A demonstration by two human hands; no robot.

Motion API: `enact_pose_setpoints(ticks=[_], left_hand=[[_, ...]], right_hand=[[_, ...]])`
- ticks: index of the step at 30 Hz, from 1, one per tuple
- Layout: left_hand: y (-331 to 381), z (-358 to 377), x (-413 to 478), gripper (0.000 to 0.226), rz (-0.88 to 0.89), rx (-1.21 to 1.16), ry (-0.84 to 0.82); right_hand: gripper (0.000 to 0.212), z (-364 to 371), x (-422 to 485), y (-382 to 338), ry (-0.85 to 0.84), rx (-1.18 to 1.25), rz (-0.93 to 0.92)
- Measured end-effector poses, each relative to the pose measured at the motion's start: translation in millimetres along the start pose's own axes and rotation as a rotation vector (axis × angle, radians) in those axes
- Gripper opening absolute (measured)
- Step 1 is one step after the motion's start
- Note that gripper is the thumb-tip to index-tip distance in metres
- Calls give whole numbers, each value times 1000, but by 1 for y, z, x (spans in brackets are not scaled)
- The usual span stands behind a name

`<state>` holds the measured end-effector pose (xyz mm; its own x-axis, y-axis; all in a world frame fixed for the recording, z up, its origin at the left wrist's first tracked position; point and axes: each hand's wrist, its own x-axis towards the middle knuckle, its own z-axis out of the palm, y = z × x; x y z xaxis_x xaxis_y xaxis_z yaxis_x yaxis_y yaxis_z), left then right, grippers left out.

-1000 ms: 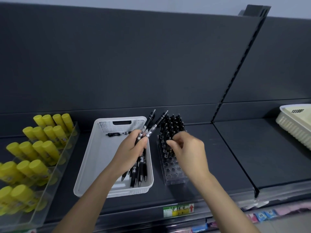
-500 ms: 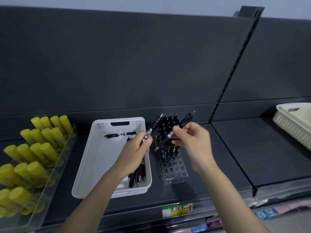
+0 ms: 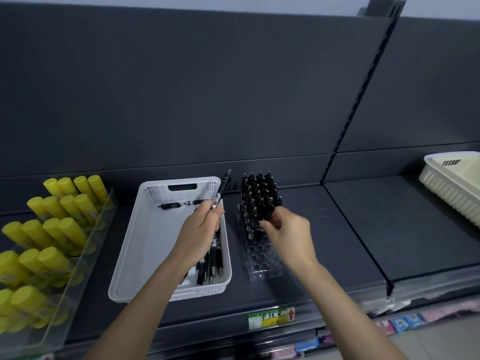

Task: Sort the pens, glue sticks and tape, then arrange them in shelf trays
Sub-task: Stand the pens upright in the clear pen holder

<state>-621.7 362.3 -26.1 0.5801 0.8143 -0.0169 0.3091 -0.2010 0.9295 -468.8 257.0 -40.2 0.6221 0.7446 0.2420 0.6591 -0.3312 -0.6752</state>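
My left hand [image 3: 200, 229] grips one black pen [image 3: 222, 190] that points up and away over the right rim of the white basket [image 3: 130, 255]. Several more black pens [image 3: 213, 261] lie in the basket's near right corner, and one [image 3: 179, 204] lies across its far end. To the right stands a clear pen holder [image 3: 262, 263] whose far rows are full of upright black pens [image 3: 259, 193]. My right hand [image 3: 285, 229] is at the front of these rows, fingertips pinching a black pen down among them. The holder's near holes are open.
Yellow glue sticks [image 3: 52, 229] fill a clear stepped tray on the left. A cream basket [image 3: 452, 183] sits at the far right, past a shelf divider [image 3: 358, 229]. A price label [image 3: 271, 317] hangs on the shelf's front edge.
My right hand took one of two pens from my left hand, then lowered it into the holder's rows. My left hand keeps one pen raised.
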Motion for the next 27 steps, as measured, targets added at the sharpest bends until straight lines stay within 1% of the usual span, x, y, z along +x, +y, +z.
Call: enact_pose_setpoints(ticks=[4,9,12,15,16,18,20,21,22,25,27], left_hand=[[-2,0,-1,18,5,9,-16],[-6,-3,0,21,54,91,11],[-7,-4,1,27,63,84,21],[-4,-4,-1,26,66,59,7],[-2,-4,-1,27,76,51,0],[2,-4,-3,27,116,40,-20],[7,-3,-3,27,179,39,-59],[9,-3,-3,27,208,45,-87],[10,-1,-2,27,230,54,-118],[14,5,-2,29,293,77,-224],[17,9,-2,35,339,108,-269]], right_hand=[[20,10,-3,3,-64,-49,-12],[21,14,-5,6,-68,-62,-26],[18,14,-5,8,-74,-37,1],[20,12,-5,9,-99,-33,36],[22,8,-5,7,-98,-47,43],[25,-3,-5,-1,-20,-36,24],[23,-17,-4,-15,92,36,-21],[20,-22,-3,-23,111,91,-24],[17,-26,-1,-31,98,166,-4],[11,-31,7,-47,-37,473,110],[16,-32,8,-52,-109,687,170]])
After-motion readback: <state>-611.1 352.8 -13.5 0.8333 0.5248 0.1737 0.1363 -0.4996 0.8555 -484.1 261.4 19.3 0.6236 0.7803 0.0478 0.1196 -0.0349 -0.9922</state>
